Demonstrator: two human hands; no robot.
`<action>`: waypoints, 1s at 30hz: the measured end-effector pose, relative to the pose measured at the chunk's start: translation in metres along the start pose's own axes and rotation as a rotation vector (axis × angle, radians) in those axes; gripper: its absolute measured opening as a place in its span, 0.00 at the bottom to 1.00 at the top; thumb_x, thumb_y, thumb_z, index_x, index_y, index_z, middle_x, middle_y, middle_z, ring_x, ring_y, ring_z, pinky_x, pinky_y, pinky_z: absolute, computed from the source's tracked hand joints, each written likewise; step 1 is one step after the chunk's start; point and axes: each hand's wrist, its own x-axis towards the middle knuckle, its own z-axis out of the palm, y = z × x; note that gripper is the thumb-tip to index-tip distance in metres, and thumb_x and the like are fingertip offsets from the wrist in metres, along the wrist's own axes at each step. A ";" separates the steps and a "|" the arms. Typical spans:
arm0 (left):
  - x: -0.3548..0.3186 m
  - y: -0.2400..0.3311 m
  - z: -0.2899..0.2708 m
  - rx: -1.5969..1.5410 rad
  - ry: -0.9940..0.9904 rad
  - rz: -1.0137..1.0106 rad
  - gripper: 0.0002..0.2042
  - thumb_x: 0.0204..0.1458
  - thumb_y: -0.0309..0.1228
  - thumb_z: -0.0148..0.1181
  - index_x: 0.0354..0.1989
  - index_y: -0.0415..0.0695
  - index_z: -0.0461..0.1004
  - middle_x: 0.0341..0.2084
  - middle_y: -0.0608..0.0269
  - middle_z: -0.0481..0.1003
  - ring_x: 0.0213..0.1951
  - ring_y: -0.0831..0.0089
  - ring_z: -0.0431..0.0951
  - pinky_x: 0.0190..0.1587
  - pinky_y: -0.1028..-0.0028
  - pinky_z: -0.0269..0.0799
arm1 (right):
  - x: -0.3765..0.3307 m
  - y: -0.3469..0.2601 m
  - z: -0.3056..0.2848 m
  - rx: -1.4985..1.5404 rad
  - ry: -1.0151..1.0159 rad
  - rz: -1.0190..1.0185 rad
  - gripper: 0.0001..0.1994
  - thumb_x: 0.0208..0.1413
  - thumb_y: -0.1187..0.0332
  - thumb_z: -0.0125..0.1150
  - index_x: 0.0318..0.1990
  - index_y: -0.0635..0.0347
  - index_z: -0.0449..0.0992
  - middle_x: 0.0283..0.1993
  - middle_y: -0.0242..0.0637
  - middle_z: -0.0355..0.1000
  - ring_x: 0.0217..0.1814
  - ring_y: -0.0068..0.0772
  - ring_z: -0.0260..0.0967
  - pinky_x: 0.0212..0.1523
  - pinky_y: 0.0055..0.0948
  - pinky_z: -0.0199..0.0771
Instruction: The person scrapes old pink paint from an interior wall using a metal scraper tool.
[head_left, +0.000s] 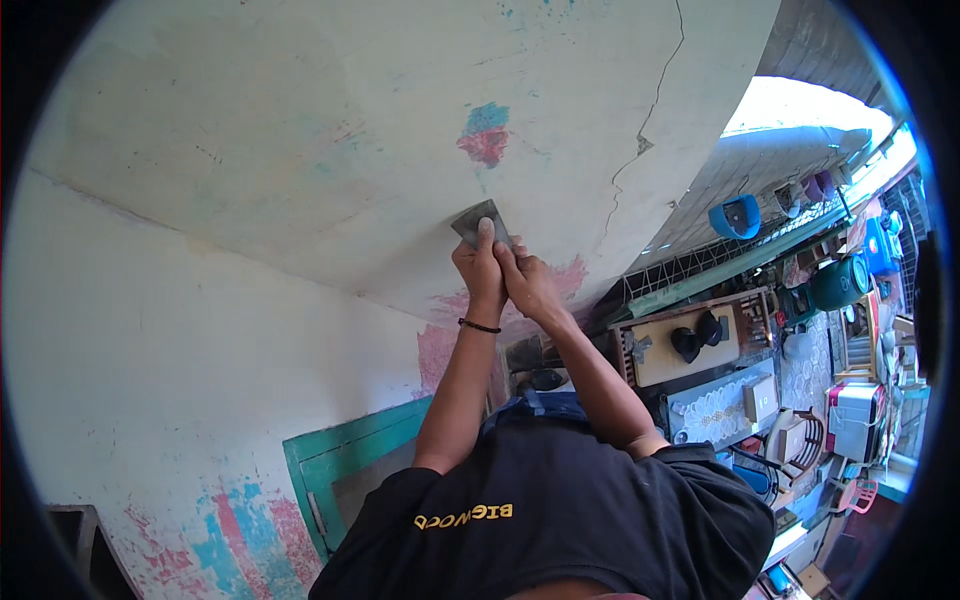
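Observation:
Both of my arms reach up to the pale wall (350, 130). Between my hands is a flat grey scraper blade (470, 221), its broad end against the wall. My left hand (481, 268), with a dark beaded bracelet at the wrist, is closed on it, thumb pressed flat along the blade. My right hand (532, 288) is closed beside the left one at the blade's right edge; its grip is partly hidden. Whether the blade has a handle cannot be seen. Just above the blade lies a blue and red paint patch (486, 134), and pink paint shows below my hands.
A jagged crack (641, 148) runs down the wall on the right. At lower left is a green frame (355, 445). On the right stand a wooden table (660, 366) with dark caps, a blue bucket (735, 217), a white cooler box (855, 422), chairs and other household items.

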 end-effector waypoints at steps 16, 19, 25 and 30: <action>0.008 0.007 0.007 -0.002 -0.040 0.041 0.15 0.64 0.39 0.60 0.33 0.38 0.74 0.21 0.58 0.77 0.18 0.70 0.76 0.21 0.71 0.75 | 0.010 -0.001 0.000 0.024 0.024 0.030 0.40 0.65 0.37 0.45 0.26 0.75 0.79 0.25 0.66 0.74 0.36 0.65 0.78 0.40 0.52 0.75; 0.003 0.004 0.007 0.012 0.005 0.012 0.15 0.64 0.40 0.60 0.34 0.38 0.73 0.22 0.58 0.77 0.19 0.69 0.76 0.22 0.70 0.75 | 0.005 0.001 0.000 0.009 0.016 0.031 0.40 0.65 0.37 0.45 0.26 0.75 0.80 0.25 0.66 0.74 0.37 0.66 0.77 0.40 0.52 0.75; 0.007 0.015 0.014 0.031 -0.031 0.072 0.15 0.63 0.39 0.61 0.33 0.37 0.75 0.22 0.57 0.78 0.20 0.70 0.77 0.21 0.71 0.75 | 0.008 -0.005 -0.003 0.051 0.027 0.005 0.40 0.65 0.37 0.45 0.28 0.75 0.80 0.27 0.68 0.74 0.39 0.68 0.77 0.42 0.52 0.75; 0.011 0.006 0.007 0.040 0.036 0.046 0.15 0.63 0.39 0.61 0.32 0.38 0.75 0.21 0.58 0.77 0.19 0.69 0.77 0.22 0.70 0.75 | 0.004 -0.014 -0.007 -0.042 0.039 0.033 0.39 0.65 0.38 0.45 0.29 0.75 0.80 0.29 0.69 0.74 0.41 0.68 0.76 0.43 0.52 0.75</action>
